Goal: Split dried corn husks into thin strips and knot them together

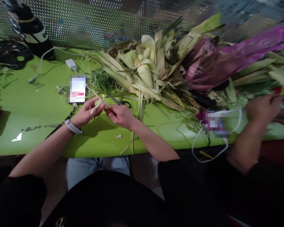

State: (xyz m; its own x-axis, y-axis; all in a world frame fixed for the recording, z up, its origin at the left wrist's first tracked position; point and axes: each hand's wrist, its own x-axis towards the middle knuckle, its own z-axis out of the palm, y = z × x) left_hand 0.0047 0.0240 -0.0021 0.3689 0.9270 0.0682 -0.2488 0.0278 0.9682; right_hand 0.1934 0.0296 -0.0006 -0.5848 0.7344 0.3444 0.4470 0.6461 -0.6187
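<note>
My left hand (85,113), with a white watch on its wrist, grips a small pale rolled piece of corn husk (98,103) between thumb and fingers. Close on its right, my right hand (120,116) is closed in a pinch by the rolled piece; what its fingertips hold, if anything, is hidden. Just behind my hands lie scissors (125,103), handles to the right. A phone (80,88) with a lit screen is beyond my left hand. Farther back are a tangle of green strands (103,80) and a large heap of corn husks (146,74).
A purple plastic bag (210,63) covers part of the husks at right. A co-worker's hand (262,108) is at the far right near a white cord (238,121). A charger (71,64), a dark bottle (33,30) and a black roll (12,53) stand or lie at left.
</note>
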